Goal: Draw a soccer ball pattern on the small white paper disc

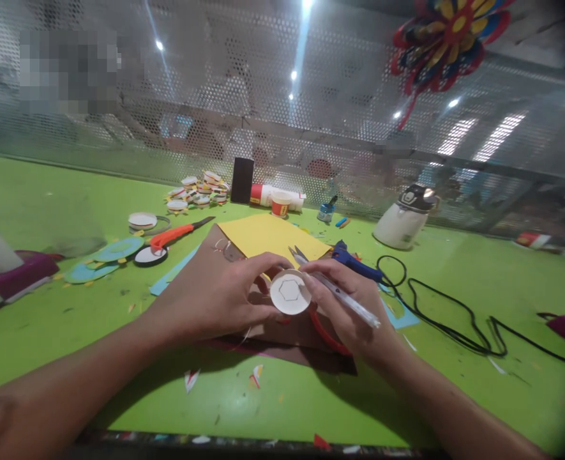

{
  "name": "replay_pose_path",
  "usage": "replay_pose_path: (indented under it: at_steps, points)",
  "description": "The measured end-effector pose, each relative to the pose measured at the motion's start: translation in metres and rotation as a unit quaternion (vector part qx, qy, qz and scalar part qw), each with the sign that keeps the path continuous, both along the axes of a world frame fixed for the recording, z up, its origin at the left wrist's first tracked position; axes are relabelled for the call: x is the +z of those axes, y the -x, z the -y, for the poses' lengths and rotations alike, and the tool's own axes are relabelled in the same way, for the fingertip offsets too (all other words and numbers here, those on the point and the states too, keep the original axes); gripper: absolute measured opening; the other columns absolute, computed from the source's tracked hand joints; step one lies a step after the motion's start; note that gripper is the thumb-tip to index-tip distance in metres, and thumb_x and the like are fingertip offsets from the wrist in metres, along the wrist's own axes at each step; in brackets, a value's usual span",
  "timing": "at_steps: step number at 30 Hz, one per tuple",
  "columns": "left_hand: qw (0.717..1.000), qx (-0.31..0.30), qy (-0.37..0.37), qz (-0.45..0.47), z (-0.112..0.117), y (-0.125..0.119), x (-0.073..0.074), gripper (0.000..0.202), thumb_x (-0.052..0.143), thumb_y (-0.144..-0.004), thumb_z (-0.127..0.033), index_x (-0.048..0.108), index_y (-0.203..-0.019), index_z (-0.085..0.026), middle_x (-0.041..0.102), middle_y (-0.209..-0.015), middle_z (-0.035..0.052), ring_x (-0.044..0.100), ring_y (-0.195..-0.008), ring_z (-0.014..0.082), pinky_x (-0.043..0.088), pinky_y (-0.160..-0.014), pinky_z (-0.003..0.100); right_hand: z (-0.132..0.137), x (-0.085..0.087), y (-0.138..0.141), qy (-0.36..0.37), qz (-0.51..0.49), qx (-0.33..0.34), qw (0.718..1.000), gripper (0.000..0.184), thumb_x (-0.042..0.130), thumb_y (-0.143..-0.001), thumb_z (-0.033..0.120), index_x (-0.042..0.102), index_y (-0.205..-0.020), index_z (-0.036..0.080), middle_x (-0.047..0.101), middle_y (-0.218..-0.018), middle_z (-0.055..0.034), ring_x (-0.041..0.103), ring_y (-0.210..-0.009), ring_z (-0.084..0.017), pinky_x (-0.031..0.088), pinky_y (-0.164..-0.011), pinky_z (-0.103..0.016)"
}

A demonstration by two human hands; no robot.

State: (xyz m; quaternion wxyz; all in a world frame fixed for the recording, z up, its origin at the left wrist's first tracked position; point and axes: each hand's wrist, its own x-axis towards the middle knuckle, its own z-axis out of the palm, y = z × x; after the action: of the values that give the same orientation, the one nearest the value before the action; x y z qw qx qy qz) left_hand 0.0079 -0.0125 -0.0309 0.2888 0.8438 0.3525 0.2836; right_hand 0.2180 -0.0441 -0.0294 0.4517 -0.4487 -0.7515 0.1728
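A small white paper disc (290, 292) with a pencilled hexagon on it sits between my two hands above the green table (282, 390). My left hand (215, 297) curls its thumb and fingers round the disc's left edge. My right hand (349, 306) touches the disc's right edge and grips a clear pen (344, 297) that points towards the disc. Red-handled scissors (327, 335) lie under my right hand on a brown sheet (286, 332), partly hidden. A yellow sheet (270, 236) lies just behind the hands.
An orange box cutter (177, 233), cut paper circles (114, 252) and a pile of small discs (198, 190) lie at the left. A blue glue gun (356, 262) with a black cord (454, 319), a white jug (401, 220), a glue bottle (275, 197) and a mesh wall stand behind.
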Motion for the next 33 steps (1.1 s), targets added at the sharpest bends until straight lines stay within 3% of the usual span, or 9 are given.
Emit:
replay_pose_path:
  at_steps: [5, 11, 16, 24, 30, 33]
  points:
    - [1.0, 0.012, -0.003, -0.002, 0.0, 0.001, -0.002, 0.051, 0.071, -0.079, -0.04, 0.055, -0.127, -0.028, 0.07, -0.108, 0.0051, 0.067, -0.097, 0.0243, 0.054, -0.084, 0.036, -0.001, 0.0, -0.001, 0.013, -0.021, 0.002, 1.0, 0.019, 0.057, -0.091, 0.03, 0.068, -0.099, 0.016, 0.072, -0.091, -0.0051, 0.066, -0.079, -0.016, 0.05, -0.07, -0.026]
    - [0.999, 0.012, 0.017, 0.032, 0.005, -0.007, -0.002, 0.057, 0.073, -0.076, -0.037, 0.051, -0.128, -0.028, 0.066, -0.118, 0.0061, 0.067, -0.1, 0.0251, 0.056, -0.08, 0.036, 0.0, 0.003, 0.002, 0.037, -0.05, -0.009, 0.998, 0.017, 0.059, -0.09, 0.03, 0.068, -0.097, 0.018, 0.072, -0.093, -0.0052, 0.066, -0.083, -0.018, 0.05, -0.075, -0.029]
    - [0.997, 0.067, -0.023, 0.028, 0.006, -0.01, -0.007, 0.058, 0.074, -0.075, -0.042, 0.05, -0.126, -0.027, 0.068, -0.108, 0.0063, 0.066, -0.101, 0.0278, 0.055, -0.079, 0.04, 0.001, 0.0, 0.007, 0.053, -0.067, -0.008, 0.996, 0.015, 0.06, -0.09, 0.029, 0.067, -0.097, 0.019, 0.071, -0.094, -0.0042, 0.066, -0.085, -0.018, 0.052, -0.075, -0.03]
    - [0.987, 0.117, -0.081, -0.074, 0.014, -0.007, 0.016, 0.052, 0.071, -0.077, -0.048, 0.055, -0.121, -0.024, 0.069, -0.108, 0.0079, 0.065, -0.1, 0.032, 0.052, -0.081, 0.045, 0.006, 0.002, 0.009, 0.101, -0.106, 0.014, 0.989, 0.021, 0.063, -0.087, 0.033, 0.063, -0.101, 0.017, 0.069, -0.088, -0.0046, 0.064, -0.073, -0.016, 0.052, -0.063, -0.026]
    - [0.992, 0.101, -0.064, -0.042, 0.013, -0.009, 0.014, 0.046, 0.068, -0.083, -0.036, 0.052, -0.123, -0.02, 0.067, -0.117, 0.0082, 0.065, -0.103, 0.0262, 0.054, -0.084, 0.039, 0.002, -0.002, 0.008, 0.076, -0.102, -0.011, 0.992, 0.019, 0.065, -0.085, 0.032, 0.064, -0.097, 0.018, 0.067, -0.083, -0.0031, 0.062, -0.068, -0.015, 0.051, -0.061, -0.026]
    - [0.989, 0.102, -0.088, -0.055, 0.014, -0.008, 0.014, 0.044, 0.067, -0.083, -0.037, 0.052, -0.122, -0.021, 0.067, -0.115, 0.0085, 0.064, -0.102, 0.0275, 0.053, -0.085, 0.043, 0.001, -0.003, 0.008, 0.066, -0.099, -0.01, 0.993, 0.019, 0.065, -0.084, 0.032, 0.064, -0.097, 0.018, 0.067, -0.084, -0.0038, 0.061, -0.071, -0.015, 0.05, -0.064, -0.027]
